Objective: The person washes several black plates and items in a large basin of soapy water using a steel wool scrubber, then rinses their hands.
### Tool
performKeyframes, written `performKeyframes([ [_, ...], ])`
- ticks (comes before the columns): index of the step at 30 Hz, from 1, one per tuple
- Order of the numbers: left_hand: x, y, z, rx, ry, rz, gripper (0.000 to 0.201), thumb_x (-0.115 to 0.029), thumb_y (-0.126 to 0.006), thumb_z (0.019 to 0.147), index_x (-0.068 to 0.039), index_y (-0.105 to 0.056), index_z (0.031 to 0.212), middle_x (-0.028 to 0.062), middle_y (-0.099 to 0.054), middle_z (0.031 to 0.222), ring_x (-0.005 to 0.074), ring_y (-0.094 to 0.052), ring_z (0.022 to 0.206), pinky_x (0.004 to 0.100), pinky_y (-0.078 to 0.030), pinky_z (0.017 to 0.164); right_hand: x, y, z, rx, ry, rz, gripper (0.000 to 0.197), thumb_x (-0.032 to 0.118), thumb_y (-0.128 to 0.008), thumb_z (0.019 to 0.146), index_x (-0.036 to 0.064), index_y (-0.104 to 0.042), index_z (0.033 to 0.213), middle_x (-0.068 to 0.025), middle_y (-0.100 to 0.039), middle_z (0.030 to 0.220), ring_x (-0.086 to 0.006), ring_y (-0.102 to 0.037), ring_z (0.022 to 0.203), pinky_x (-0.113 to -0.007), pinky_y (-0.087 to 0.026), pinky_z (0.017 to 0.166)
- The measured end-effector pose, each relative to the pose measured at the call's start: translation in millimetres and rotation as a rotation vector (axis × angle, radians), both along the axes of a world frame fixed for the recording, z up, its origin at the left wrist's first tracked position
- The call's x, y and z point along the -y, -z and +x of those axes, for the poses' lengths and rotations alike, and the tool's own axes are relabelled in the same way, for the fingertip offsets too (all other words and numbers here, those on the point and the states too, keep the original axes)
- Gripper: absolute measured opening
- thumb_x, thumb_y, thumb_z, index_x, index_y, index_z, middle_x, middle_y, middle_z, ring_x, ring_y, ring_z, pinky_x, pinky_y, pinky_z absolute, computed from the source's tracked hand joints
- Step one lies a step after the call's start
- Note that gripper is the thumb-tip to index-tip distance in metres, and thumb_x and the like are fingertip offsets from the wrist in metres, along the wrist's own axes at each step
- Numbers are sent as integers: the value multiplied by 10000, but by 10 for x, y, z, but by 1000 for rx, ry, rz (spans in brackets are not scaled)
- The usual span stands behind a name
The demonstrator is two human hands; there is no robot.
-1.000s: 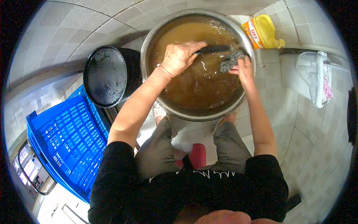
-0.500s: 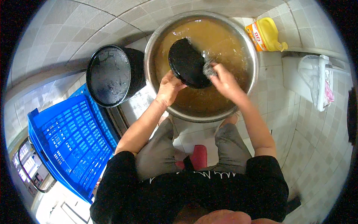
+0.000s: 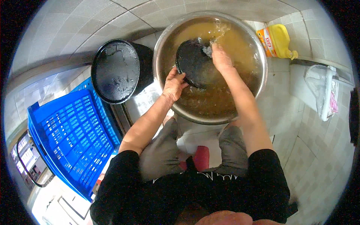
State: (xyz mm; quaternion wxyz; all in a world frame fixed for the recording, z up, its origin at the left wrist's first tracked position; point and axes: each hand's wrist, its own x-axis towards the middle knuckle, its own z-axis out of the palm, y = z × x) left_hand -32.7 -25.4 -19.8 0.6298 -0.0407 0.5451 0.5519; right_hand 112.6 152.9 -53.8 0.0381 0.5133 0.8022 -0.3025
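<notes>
A large round metal basin [image 3: 263, 80] full of brownish water stands in front of me. My left hand [image 3: 174, 84] grips the near-left rim of a round black pan [image 3: 192, 63], which lies tilted and partly under the water. At the pan's far right edge my right hand [image 3: 222, 58] is closed on a grey wire scourer [image 3: 207, 51], pressed against or close to the pan. Water splashes up just beyond the scourer. Part of the pan's right side is hidden by the murky water.
Left of the basin stands a tall stack of round black pans [image 3: 116, 71]. Nearer on the left leans a blue plastic basket [image 3: 75, 135]. A yellow detergent jug [image 3: 279, 39] is at the back right, with a white bin with a clear liner [image 3: 322, 90] below it. Tiled walls enclose the space.
My right hand has swept the scourer away from me along the pan's edge. The pan has sunk lower, with water now over part of it. My left hand keeps its hold.
</notes>
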Motion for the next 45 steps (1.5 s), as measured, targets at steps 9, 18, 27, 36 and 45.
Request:
performKeyframes([
  [9, 51, 40, -8, -31, 14, 51, 402, -40, -568, 821, -180, -468, 1184, 8, -542, 1108, 181, -545, 988, 322, -494, 722, 878, -142, -590, -786, -428, 200, 234, 22, -515, 814, 2, -486, 1046, -182, -452, 1273, -350, -428, 1192, -385, -377, 989],
  [18, -101, -75, 84, -218, -50, -90, 275, -24, -569, 825, -162, -554, 1062, -16, -617, 903, 127, -573, 750, 280, -435, 515, -28, 3, -545, -133, 20, 20, 300, 148, -485, 875, 114, -439, 1170, -214, -569, 1045, -375, -538, 997, -460, -433, 834],
  [27, -97, 121, 33, -179, -72, -204, 210, -183, -536, 892, -145, -534, 1099, -5, -599, 891, 119, -553, 700, 296, -444, 517, 905, -21, -161, -342, -140, 309, 225, 60, -400, 839, -11, -461, 1044, -245, -404, 1302, -403, -400, 1190, -428, -349, 996],
  [36, -208, 271, -21, -113, -23, -180, 306, -303, -334, 952, -148, -482, 1171, 47, -561, 1073, 206, -535, 943, 439, -437, 789, 847, -54, -503, -417, -270, 386, 212, 86, -416, 837, 2, -490, 1017, -203, -410, 1307, -379, -413, 1184, -438, -357, 984],
  [45, -331, 276, -86, -198, 73, -293, 318, -203, -499, 900, -103, -427, 1194, 76, -540, 1115, 246, -530, 982, 484, -451, 734, 716, -70, 525, -41, -401, 406, 236, 88, -471, 816, 121, -531, 1042, -116, -431, 1297, -334, -441, 1144, -429, -412, 922],
])
